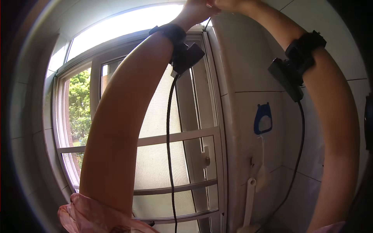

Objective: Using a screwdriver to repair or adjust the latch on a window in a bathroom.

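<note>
Both my arms reach up, and the hands meet at the upper edge of the head view, partly cut off. My left hand (197, 11) has its fingers drawn in toward the other hand, close to the window's upper right corner. My right hand (232, 4) comes from the right with its fingertips closed against the left ones. Whatever the fingers hold, if anything, is too small or cut off to name. Behind the left arm is a sliding window (211, 132) with a metal frame and a mesh screen (157, 163).
Black strapped devices (188, 58) sit on both wrists, each trailing a dark cable (169, 128). On the tiled wall (252, 54) at right hangs a blue bear-shaped holder (263, 118). Below it a white bar with a holed end (250, 202) stands against the wall. Green leaves show outside.
</note>
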Demonstrator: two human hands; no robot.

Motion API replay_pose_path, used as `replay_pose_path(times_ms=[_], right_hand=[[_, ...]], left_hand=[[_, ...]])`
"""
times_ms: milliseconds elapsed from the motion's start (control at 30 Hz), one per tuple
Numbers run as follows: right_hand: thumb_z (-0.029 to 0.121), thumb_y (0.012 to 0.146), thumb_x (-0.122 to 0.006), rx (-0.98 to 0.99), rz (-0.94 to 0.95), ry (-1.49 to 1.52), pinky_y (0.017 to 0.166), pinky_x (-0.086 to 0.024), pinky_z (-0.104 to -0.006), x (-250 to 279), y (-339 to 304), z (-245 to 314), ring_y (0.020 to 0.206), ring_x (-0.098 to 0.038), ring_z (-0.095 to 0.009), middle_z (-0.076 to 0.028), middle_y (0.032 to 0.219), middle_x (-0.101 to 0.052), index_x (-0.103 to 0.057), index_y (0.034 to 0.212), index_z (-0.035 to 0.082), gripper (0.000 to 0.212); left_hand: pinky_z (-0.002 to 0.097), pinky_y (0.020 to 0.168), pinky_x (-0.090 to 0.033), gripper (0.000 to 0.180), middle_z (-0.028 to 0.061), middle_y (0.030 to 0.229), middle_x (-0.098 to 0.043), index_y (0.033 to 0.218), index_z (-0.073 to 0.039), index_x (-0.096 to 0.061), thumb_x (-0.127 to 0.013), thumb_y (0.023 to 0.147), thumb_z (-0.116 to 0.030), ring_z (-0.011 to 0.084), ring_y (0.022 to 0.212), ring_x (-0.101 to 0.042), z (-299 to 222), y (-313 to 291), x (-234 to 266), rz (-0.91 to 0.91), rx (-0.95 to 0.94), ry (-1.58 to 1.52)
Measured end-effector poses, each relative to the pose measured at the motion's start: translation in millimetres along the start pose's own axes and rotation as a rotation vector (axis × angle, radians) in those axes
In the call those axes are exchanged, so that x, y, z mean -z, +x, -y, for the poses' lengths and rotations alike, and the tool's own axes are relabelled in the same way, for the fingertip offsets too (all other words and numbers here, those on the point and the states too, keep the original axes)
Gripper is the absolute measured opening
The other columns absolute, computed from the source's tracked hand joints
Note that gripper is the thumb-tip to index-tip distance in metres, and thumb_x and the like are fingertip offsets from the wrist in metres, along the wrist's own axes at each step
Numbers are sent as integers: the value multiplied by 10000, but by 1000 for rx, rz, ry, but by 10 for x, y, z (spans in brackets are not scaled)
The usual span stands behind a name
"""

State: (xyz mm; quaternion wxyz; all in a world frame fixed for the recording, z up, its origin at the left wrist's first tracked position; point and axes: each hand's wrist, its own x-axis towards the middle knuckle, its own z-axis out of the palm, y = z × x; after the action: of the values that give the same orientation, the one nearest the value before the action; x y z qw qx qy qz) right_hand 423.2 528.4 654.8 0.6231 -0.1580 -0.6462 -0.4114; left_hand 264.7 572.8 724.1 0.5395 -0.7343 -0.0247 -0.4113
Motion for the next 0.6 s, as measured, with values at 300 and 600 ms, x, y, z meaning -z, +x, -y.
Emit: replay_pose_path(times_ms=[300, 600], right_hand=[[228, 694, -703, 52, -39, -18, 753, -486, -389, -104, 40, 23, 844, -613, -317, -158, 897, -638, -573, 950, 30, 349], [194, 661, -744, 90, -198, 8, 748, -485, -389, -45, -43, -147, 845, -613, -299, -158, 870, -634, -577, 897, 45, 325]], left_hand=[[332, 750, -479, 318, 96, 928, -575, 1078, 5, -501, -622, 788, -50, 196, 894, -557, 183, -92, -148, 16, 203, -328], [332, 757, -479, 304, 140, 1023, -595, 1094, 14, -513, -595, 822, -95, 196, 907, -573, -106, -11, -132, -74, -60, -74]])
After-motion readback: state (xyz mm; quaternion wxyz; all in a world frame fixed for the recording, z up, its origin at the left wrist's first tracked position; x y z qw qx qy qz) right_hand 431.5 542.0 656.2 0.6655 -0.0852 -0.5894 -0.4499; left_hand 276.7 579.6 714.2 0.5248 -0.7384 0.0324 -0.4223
